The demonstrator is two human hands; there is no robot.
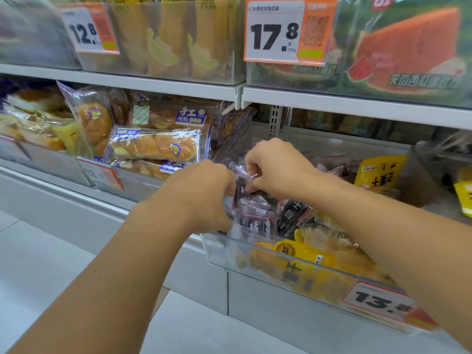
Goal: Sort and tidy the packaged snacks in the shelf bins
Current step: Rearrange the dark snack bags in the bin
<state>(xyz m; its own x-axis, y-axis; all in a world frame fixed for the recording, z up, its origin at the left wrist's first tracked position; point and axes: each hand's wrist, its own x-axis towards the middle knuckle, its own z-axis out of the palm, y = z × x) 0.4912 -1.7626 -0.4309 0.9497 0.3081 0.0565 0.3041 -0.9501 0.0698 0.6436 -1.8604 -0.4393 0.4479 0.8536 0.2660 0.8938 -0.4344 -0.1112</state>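
Centre frame: left hand (201,192) and right hand (274,167) both pinch dark packets (258,213) in the clear bin (224,249). Yellow packets (301,261) lie lower right in it. Bread (153,146) fills the bin at left.

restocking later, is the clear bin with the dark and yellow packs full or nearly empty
Partly full: dark packets and yellow packets fill the clear bin's front; its back looks bare.
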